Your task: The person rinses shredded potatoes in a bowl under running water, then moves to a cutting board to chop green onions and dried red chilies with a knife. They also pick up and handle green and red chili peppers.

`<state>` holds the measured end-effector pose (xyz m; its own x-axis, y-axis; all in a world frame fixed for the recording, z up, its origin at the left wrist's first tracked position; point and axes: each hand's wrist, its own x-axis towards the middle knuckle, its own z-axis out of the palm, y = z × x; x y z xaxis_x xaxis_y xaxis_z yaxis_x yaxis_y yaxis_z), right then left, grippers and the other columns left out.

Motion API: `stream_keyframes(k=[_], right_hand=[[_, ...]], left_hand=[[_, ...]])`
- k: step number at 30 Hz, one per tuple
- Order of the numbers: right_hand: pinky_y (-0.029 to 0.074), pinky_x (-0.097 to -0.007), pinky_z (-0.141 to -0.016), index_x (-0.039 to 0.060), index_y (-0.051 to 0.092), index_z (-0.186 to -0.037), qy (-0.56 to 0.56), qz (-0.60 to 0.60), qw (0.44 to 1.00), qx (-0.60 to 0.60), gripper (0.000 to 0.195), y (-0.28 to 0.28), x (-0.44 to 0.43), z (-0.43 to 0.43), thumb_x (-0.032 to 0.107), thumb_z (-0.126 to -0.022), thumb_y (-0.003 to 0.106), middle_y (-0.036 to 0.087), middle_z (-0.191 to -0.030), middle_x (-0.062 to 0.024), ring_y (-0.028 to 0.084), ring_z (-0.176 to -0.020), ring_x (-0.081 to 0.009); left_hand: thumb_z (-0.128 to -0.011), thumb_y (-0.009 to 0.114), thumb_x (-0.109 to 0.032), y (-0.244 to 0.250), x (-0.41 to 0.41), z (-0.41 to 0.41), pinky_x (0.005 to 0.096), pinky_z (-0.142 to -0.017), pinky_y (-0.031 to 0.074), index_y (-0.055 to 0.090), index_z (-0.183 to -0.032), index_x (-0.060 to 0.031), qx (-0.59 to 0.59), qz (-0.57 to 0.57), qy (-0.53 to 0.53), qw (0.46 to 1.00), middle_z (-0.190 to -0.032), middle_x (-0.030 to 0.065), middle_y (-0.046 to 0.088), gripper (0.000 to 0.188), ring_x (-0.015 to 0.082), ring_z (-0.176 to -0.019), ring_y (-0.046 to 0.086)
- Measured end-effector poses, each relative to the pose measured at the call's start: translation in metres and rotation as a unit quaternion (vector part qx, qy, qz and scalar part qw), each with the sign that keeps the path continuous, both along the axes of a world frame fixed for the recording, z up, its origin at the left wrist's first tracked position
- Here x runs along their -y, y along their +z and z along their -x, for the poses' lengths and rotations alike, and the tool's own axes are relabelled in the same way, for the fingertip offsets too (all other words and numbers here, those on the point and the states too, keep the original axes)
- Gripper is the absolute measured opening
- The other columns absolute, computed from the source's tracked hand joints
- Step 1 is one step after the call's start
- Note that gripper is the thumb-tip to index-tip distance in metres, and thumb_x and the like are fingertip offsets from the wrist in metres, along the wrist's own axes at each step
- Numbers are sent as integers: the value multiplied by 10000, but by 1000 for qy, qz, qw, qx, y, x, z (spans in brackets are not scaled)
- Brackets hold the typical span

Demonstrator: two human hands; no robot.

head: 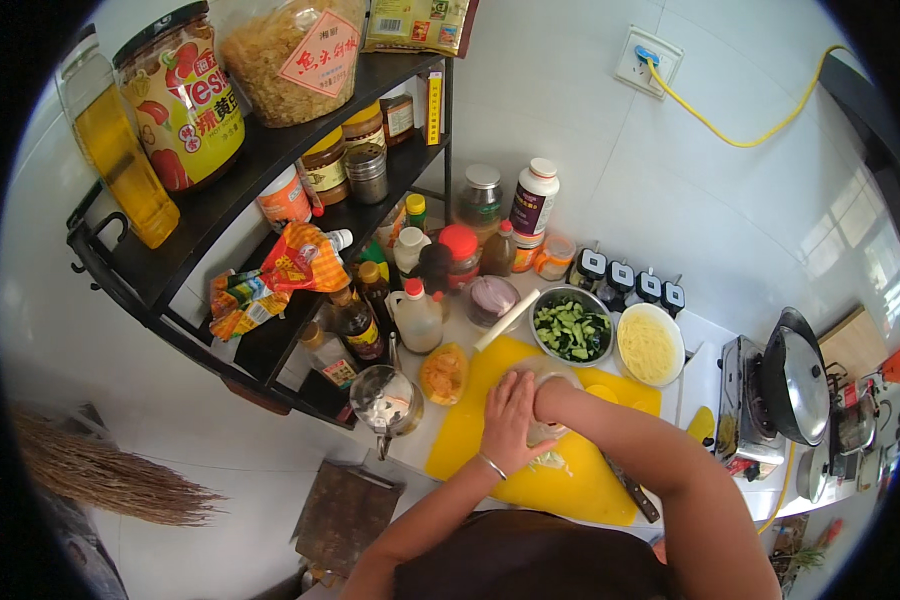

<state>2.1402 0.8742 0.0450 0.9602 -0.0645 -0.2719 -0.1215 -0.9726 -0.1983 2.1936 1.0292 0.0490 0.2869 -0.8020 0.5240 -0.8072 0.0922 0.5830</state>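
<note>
My left hand, with a bangle at the wrist, steadies a round translucent container from its left side. Into its mouth reaches my right hand; the fingers are hidden inside, so what they hold does not show. The container stands on a yellow cutting board. Pale vegetable shreds lie just in front of it. A knife with a dark riveted handle rests on the board's right side, its blade partly under my right forearm. Behind that arm is a yellow slice.
Behind the board are a steel bowl of chopped cucumber, a white bowl of pale yellow shreds and a bowl with a purple onion. A cut pumpkin piece sits left, beside bottles and a black shelf. Rightward stands a gas stove.
</note>
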Motion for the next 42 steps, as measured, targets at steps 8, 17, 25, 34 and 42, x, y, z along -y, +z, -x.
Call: stream_keyframes(k=[8, 17, 25, 34, 42], right_hand=[[528, -400, -655, 12, 684, -856, -161, -31, 986, 37, 174, 82, 11, -7, 161, -828, 600, 689, -797, -155, 664, -706, -321], [408, -228, -473, 28, 596, -861, -387, -499, 764, 130, 98, 123, 30, 0, 102, -916, 561, 638, -708, -30, 547, -541, -85], [330, -187, -463, 64, 582, -883, -388, -608, 672, 169, 94, 127, -1, 59, 110, -951, 535, 618, -733, -21, 484, -516, -62], [381, -223, -453, 26, 601, -830, -370, -590, 697, 168, 153, 102, 11, 11, 111, -938, 535, 633, -698, -31, 529, -527, -90], [369, -255, -421, -15, 613, -818, -416, -598, 684, 30, 256, 94, 34, -27, 179, -956, 519, 645, -687, -86, 519, -491, -120]], left_hand=[[-608, 868, -379, 5, 18, -37, 489, -1143, 236, 169, -1477, 42, -42, -39, 20, 998, -1486, 229, 330, 1192, 425, -1388, 282], [-566, 889, -358, 1, 33, -86, 482, -1140, 251, 91, -1507, -10, -80, -65, 54, 993, -1507, 248, 259, 1281, 415, -1400, 254], [-792, 759, -245, 62, 7, -30, 425, -952, 453, 422, -1373, 47, -128, 95, 27, 987, -1219, 204, 582, 732, 322, -1081, 588], [-893, 630, -11, 50, 47, -42, 238, -678, 555, 581, -1219, 32, -479, 23, 19, 877, -1007, 93, 671, 333, 113, -834, 655], [-838, 688, 1, 59, 57, -78, 233, -438, 443, 677, -948, 58, -456, -52, 110, 882, -723, 73, 663, 124, 117, -499, 589]])
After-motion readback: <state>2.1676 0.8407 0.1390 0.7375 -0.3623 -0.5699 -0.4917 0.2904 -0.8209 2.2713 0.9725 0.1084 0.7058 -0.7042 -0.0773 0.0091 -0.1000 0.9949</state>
